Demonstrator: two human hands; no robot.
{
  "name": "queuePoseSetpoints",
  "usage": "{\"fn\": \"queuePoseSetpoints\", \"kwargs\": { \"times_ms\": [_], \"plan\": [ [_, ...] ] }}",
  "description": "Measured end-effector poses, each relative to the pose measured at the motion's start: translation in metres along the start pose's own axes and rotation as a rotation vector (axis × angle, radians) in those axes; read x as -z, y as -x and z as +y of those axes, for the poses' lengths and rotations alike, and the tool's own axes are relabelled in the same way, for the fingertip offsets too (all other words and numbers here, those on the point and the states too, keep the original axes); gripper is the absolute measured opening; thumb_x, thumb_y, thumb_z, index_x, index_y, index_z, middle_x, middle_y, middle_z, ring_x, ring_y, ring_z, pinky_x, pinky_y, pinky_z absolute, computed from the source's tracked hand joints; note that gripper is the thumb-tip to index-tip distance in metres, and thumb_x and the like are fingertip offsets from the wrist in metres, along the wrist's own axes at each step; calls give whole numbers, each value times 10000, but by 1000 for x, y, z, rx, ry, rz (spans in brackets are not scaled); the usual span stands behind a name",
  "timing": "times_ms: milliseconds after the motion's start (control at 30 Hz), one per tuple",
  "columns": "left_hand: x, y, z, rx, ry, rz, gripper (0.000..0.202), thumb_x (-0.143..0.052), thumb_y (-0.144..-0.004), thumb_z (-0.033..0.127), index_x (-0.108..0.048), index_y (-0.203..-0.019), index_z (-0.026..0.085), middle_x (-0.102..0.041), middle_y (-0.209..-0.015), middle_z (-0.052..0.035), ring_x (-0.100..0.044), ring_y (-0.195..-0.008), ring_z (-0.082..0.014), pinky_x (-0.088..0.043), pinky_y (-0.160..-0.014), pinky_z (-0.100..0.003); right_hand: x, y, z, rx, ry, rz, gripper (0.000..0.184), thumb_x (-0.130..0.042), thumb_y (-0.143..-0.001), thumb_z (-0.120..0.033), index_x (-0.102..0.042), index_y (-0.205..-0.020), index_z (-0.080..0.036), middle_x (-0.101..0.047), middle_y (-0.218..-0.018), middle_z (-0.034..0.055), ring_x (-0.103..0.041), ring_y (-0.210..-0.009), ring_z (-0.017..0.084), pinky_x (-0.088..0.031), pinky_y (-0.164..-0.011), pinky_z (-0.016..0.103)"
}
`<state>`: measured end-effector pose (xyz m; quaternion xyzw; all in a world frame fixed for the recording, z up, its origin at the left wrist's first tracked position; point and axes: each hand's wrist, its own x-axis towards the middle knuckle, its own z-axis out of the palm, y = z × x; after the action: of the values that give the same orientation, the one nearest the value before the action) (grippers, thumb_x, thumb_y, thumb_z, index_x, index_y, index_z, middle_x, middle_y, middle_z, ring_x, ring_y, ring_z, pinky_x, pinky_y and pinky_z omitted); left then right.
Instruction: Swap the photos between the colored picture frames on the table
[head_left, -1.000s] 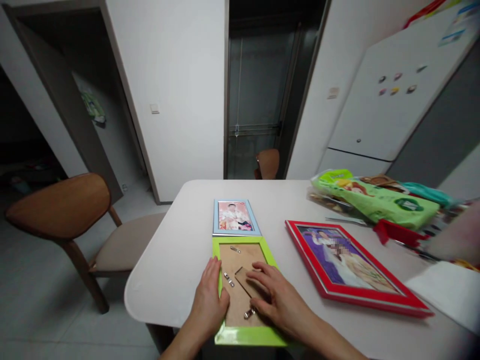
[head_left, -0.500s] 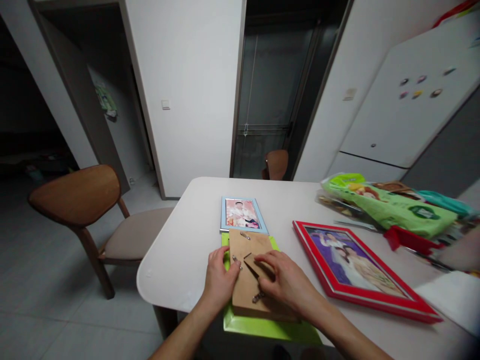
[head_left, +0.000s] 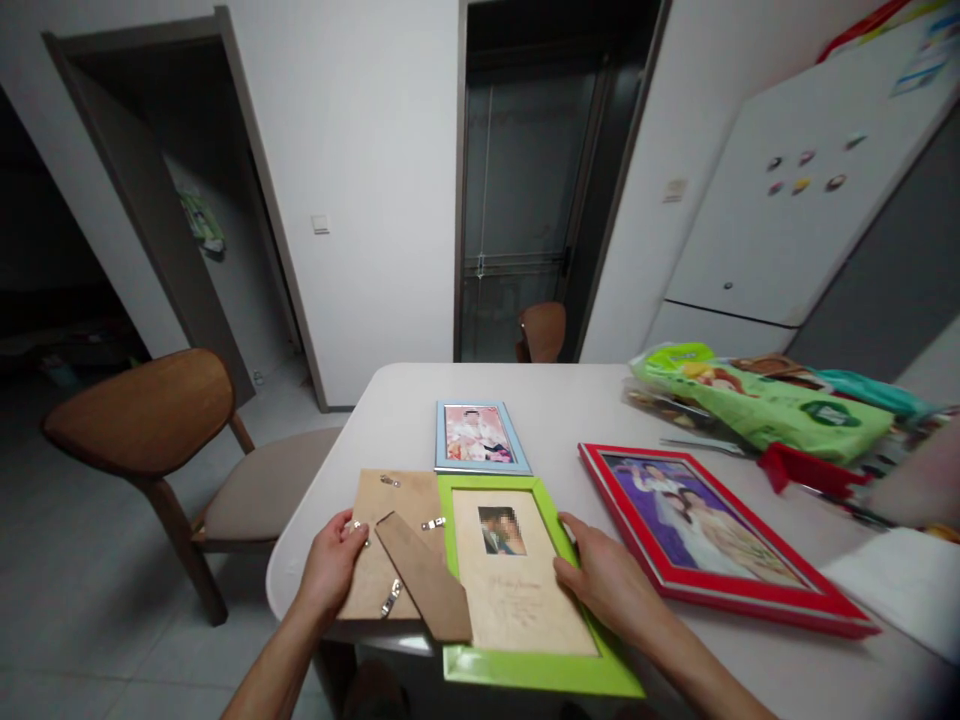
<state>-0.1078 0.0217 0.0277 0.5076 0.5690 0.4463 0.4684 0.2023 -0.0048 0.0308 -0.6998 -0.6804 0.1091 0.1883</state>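
Observation:
My left hand [head_left: 330,560] grips the left edge of a brown backing board [head_left: 401,495], thumb on top. The board has metal clips and a slanting stand leg [head_left: 424,580], whose lower end overlaps the green frame. My right hand [head_left: 600,565] is closed on the right side of the green picture frame [head_left: 541,683], its fingers on the rim. Inside that frame lies a cream sheet [head_left: 529,615] with a small picture and faint writing. A light blue picture frame [head_left: 480,437] lies flat just behind the green one.
A large red picture frame [head_left: 720,610] lies to the right on the white table [head_left: 390,420]. Behind it are a green package [head_left: 780,400], a red object [head_left: 814,480] and white paper [head_left: 907,590]. A wooden chair [head_left: 150,410] stands at the left.
The backing board has moved from on top of the green frame to its left, uncovering the sheet and small picture. My right hand has shifted from the stand leg to the frame's right rim.

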Motion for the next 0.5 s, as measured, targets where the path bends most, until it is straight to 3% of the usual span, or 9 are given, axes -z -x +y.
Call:
{"fn": "queuePoseSetpoints", "kwargs": {
  "times_ms": [133, 200, 267, 333, 400, 433, 500],
  "plan": [
    [19, -5, -4, -20, -209, 28, 240, -450, -751, 219, -501, -967, 129, -640, -688, -24, -621, -661, -187, -471, -616, -287, 9, -3, -4, -154, -282, -46, 534, -423, -622, -201, -417, -1138, -61, -609, -684, 79, -569, -619, 201, -393, -553, 282],
    [24, -6, 0, -56, -326, 86, 301, -513, -702, 225, -510, -984, 121, -629, -690, -32, -603, -762, -236, -442, -712, -355, 16, -2, -5, -285, -641, -123, 585, -411, -628, -217, -343, -1192, -78, -599, -637, 45, -561, -536, 180, -397, -494, 272],
    [21, -5, 7, -115, -421, 153, 401, -546, -661, 203, -485, -1045, 103, -615, -831, -77, -528, -940, -283, -345, -848, -430, 23, 2, -6, -367, -1028, -206, 649, -396, -642, -227, -221, -1261, -139, -618, -690, 30, -570, -514, 166, -422, -490, 278],
    [5, 2, 18, -189, -478, 193, 464, -541, -656, 188, -449, -1102, 98, -537, -1053, -119, -402, -1094, -278, -225, -950, -430, 29, 6, -10, -398, -1277, -245, 714, -401, -643, -219, -114, -1297, -203, -636, -751, 18, -585, -524, 158, -448, -524, 297],
    [-26, 16, 33, -268, -495, 158, 477, -533, -670, 202, -434, -1129, 115, -445, -1189, -107, -333, -1151, -230, -185, -992, -357, 35, 10, -17, -408, -1351, -237, 766, -430, -640, -216, -59, -1310, -223, -642, -733, 5, -584, -510, 154, -456, -527, 301],
    [-47, 26, 41, -308, -494, 110, 482, -540, -670, 218, -437, -1133, 127, -449, -1194, -92, -344, -1145, -211, -205, -991, -330, 38, 12, -23, -405, -1347, -225, 786, -455, -643, -224, -44, -1314, -222, -641, -699, -4, -576, -489, 149, -454, -513, 293],
    [-90, 44, 59, -382, -446, -107, 594, -562, -673, 276, -353, -1213, 146, -393, -1255, -84, -316, -1167, -212, -232, -989, -338, 44, 12, -34, -370, -1311, -195, 821, -521, -651, -259, -42, -1317, -223, -633, -655, -18, -558, -463, 133, -445, -486, 264]
  ]
}}
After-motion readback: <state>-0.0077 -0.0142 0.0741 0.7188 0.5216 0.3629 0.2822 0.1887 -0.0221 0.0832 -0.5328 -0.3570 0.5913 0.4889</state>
